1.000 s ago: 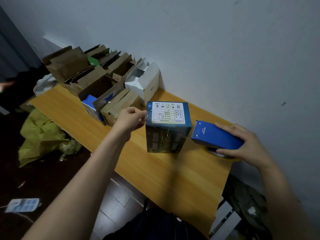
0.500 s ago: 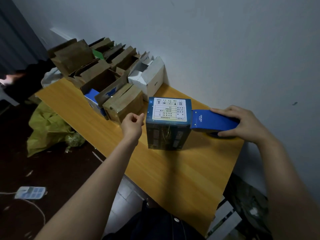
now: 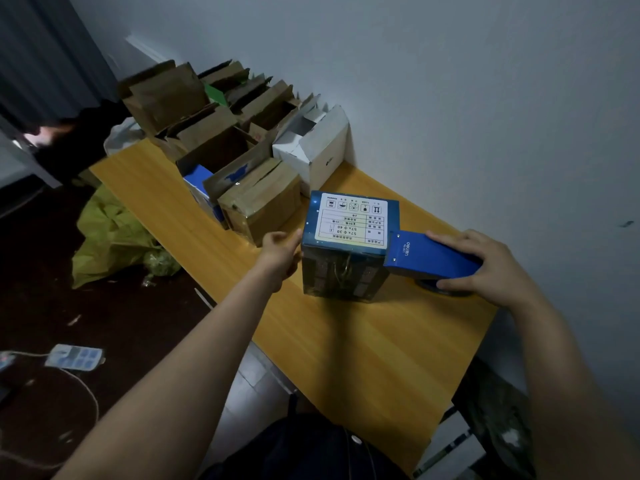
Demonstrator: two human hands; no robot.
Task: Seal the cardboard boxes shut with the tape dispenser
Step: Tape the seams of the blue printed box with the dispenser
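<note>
Right grip (image 3: pixel 495 268) curled round dispenser (image 3: pixel 433 256), nose touching box (image 3: pixel 346 271) at top right edge. Left grip (image 3: pixel 278 249) loosely open, against left face. Box upright near worktop (image 3: pixel 363 358) right end. Likely light, stiff, glossy, tippy: may slide; brace left face against dispenser push.

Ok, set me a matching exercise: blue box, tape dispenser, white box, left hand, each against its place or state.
1 blue box
2 tape dispenser
3 white box
4 left hand

A top open, by the wall
B standing on the table
C at the blue box's left side
D held by the right hand

Pairs: 1-B; 2-D; 3-A; 4-C.
</note>
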